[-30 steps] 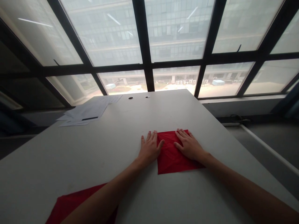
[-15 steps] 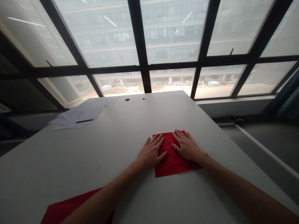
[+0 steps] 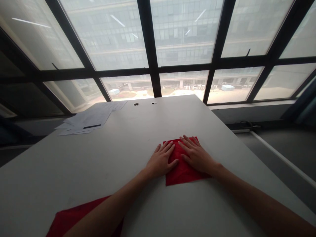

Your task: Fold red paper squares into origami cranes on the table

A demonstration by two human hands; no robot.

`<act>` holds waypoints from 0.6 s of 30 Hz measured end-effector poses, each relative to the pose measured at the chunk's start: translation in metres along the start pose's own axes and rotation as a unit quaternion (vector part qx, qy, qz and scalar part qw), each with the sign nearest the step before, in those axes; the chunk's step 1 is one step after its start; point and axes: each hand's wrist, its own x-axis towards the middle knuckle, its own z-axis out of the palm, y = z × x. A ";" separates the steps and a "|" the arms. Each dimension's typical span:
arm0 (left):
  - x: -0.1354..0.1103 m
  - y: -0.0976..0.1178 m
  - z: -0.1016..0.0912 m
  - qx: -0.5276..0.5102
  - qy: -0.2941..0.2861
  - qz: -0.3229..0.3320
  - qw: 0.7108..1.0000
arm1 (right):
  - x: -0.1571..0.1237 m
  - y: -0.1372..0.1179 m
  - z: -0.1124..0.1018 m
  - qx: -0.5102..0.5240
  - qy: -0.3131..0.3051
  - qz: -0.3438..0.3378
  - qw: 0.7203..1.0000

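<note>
Nearest, a red sheet (image 3: pixel 71 222) is partly covered by the left forearm. Beyond it, the folded paper (image 3: pixel 184 172) is pressed flat on the table (image 3: pixel 98 164). The left hand (image 3: pixel 160 161) is spread over its left edge and the right hand (image 3: pixel 196 156) over its middle, with nothing gripped. The paper could be slid and its crease skewed by uneven pressure. White sheets (image 3: pixel 86 121) are seen far left of it.

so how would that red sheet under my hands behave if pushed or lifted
The red sheet lies flat and thin on the table, so it is probably very light and would likely droop if lifted by one edge. Faint creases suggest it keeps folds. The top looks smooth, so it may slide easily without the left hand and right hand pressing.
</note>
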 end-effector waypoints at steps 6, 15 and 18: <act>0.001 -0.001 0.001 0.002 -0.001 0.003 1.000 | -0.001 0.011 0.003 0.039 -0.085 0.044 0.995; 0.001 -0.001 -0.002 -0.005 -0.010 0.002 1.000 | -0.001 0.041 0.004 -0.045 0.056 0.243 0.967; 0.000 -0.001 -0.002 -0.008 -0.008 0.003 1.000 | 0.001 0.027 -0.001 -0.025 0.095 0.182 0.978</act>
